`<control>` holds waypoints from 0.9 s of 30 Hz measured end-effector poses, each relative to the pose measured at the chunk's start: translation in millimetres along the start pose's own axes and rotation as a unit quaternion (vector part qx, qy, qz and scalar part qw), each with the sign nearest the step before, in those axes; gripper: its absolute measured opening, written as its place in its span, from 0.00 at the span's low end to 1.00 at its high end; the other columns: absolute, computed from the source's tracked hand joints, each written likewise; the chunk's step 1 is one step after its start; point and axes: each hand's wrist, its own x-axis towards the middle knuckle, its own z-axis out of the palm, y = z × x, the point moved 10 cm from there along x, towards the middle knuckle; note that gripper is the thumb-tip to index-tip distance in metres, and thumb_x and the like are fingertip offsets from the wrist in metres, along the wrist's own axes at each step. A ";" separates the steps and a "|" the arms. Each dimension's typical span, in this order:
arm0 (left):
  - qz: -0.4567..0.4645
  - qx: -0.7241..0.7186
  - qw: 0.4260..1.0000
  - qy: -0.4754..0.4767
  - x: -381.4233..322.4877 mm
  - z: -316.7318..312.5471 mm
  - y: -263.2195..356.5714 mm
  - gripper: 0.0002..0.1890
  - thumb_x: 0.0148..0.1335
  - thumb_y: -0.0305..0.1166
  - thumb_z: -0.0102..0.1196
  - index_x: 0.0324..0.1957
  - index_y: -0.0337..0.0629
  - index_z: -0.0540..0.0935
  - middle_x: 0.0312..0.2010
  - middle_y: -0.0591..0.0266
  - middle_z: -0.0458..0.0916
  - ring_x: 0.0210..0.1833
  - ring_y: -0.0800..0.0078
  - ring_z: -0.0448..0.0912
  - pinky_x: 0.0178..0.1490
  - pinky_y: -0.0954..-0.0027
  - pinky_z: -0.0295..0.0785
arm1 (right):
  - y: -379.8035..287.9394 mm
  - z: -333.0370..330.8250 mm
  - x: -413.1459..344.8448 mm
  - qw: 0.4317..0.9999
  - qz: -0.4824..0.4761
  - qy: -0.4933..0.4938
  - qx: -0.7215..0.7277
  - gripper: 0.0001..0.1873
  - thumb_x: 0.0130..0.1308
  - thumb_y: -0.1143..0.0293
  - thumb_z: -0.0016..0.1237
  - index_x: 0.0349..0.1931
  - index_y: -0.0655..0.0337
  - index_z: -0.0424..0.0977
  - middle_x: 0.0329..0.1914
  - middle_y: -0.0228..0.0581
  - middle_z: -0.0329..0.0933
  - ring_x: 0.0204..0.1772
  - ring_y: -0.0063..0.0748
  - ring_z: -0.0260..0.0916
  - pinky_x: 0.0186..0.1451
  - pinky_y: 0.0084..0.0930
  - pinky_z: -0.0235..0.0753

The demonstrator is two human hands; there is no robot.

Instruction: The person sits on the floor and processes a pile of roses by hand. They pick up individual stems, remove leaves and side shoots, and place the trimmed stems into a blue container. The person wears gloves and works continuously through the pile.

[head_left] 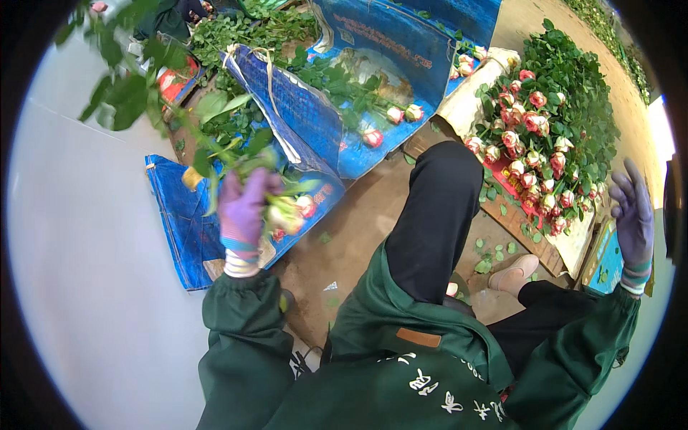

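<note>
My left hand (244, 207), in a purple glove with a striped cuff, grips the stem of a blurred pale rose (285, 216). The bloom sits low beside the fingers, and the leafy stem (129, 97) runs up to the far left. Beneath it, a pink-edged rose (306, 206) shows over a blue sheet-like holder (183, 226); whether it is also in the hand I cannot tell. At the right edge my gloved right hand (634, 215) is raised with fingers apart and nothing in it, nearest to a large heap of pink-and-white roses (532, 156).
Several cut roses (395, 115) lie in a blue printed box-like holder (387, 32). The heap rests on pale sheeting (462, 107) over a wooden board (518, 231). Leafy stems (242, 32) cover the upper left, near part of another person (164, 21). Fallen leaves (484, 266) dot the floor.
</note>
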 end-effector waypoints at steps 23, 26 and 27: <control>0.014 0.442 0.851 0.284 7.1 -57.0 -119.8 0.29 0.64 0.38 0.55 0.62 0.31 0.67 0.53 0.47 0.77 0.54 0.61 0.76 0.58 0.64 0.71 | 309.0 -223.0 109.3 0.842 0.213 0.211 -0.448 0.19 0.61 0.56 0.47 0.43 0.62 0.77 0.40 0.46 0.80 0.42 0.52 0.78 0.49 0.40 0.76; 0.099 0.399 0.870 0.272 15.3 29.6 -27.2 0.27 0.66 0.37 0.53 0.62 0.31 0.67 0.54 0.48 0.76 0.55 0.62 0.75 0.58 0.64 0.70 | 399.9 -223.5 93.4 0.787 0.396 0.341 -0.329 0.30 0.60 0.53 0.50 0.57 0.65 0.67 0.54 0.55 0.75 0.56 0.51 0.73 0.58 0.41 0.71; 0.119 0.383 0.877 0.266 16.6 54.6 -1.2 0.27 0.66 0.37 0.52 0.62 0.32 0.67 0.54 0.48 0.76 0.56 0.62 0.75 0.58 0.64 0.70 | 415.5 -219.9 93.3 0.778 0.417 0.349 -0.315 0.31 0.59 0.52 0.51 0.58 0.64 0.66 0.55 0.54 0.74 0.56 0.51 0.73 0.58 0.41 0.71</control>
